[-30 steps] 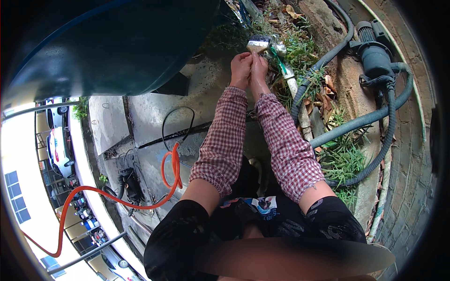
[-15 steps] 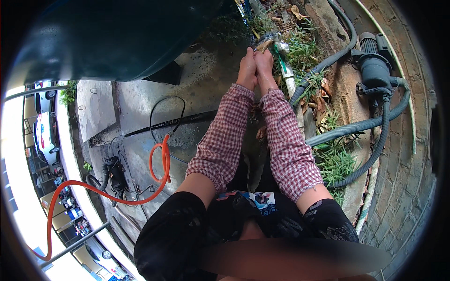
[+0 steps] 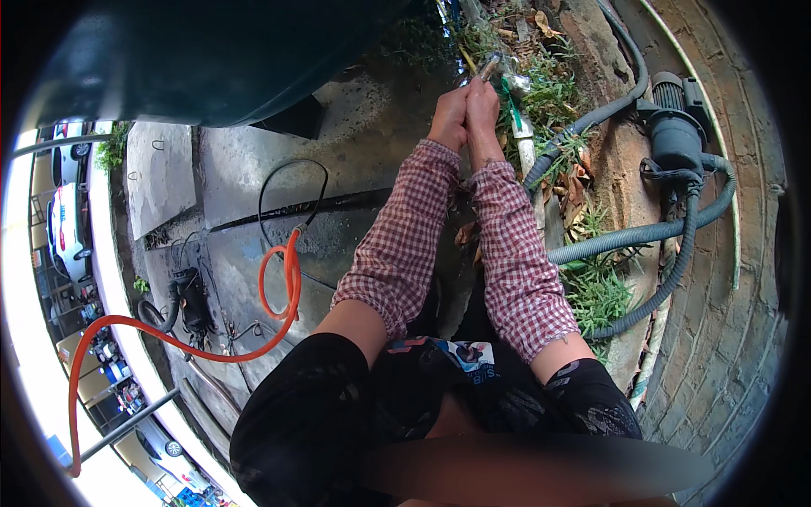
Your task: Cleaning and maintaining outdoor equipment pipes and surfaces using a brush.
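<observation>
A large, rounded dark tank (image 3: 211,72) bulges in at the upper left, its contents out of sight. The right hand (image 3: 482,110) is closed round a paintbrush (image 3: 488,67) that juts just beyond it, near a white pipe (image 3: 523,139); the left hand (image 3: 449,117) presses alongside, its grip hidden.

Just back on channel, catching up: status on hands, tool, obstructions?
Left hand pressed against right hand. Apparent brush, seen edge-on, jutting out beyond them. White pipe close by on the right.
</observation>
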{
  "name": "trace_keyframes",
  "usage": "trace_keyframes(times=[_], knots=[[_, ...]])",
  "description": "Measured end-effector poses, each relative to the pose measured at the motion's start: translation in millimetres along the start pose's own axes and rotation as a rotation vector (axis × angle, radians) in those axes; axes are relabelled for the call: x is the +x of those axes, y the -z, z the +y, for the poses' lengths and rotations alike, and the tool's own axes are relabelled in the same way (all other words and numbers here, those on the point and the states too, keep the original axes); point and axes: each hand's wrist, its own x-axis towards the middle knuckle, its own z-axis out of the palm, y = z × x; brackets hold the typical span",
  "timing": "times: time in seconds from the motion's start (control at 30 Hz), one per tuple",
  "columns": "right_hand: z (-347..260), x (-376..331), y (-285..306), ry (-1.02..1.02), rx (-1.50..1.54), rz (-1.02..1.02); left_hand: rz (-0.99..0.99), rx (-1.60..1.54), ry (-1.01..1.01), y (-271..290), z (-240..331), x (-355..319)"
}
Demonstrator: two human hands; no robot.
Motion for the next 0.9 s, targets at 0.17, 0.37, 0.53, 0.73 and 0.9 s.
trace_keyframes(times=[0.17, 0.37, 0.53, 0.73, 0.9], knots=[[7.8, 2.9, 1.5, 0.073, 0.03, 0.053, 0.011, 0.06, -0.034, -4.5, -1.7, 3.3], [5.6, -6.8, -2.9, -0.102, 0.426, -0.016, 0.044, -0.126, 0.051, 10.1, 12.9, 11.4], [19.3, 14.6, -3.4, -0.162, 0.896, 0.012, 0.203, -0.307, 0.038, 9.2, 15.8, -2.0], [47.8, 71.3, -20.1, -0.33, 1.64, -0.178, 0.304, -0.298, -0.133, 10.9, 25.7, -10.2], [46.2, 94.2, -41.0, -0.287, 1.8, -0.098, 0.301, -0.333, -0.114, 17.9, 32.4, -16.7]])
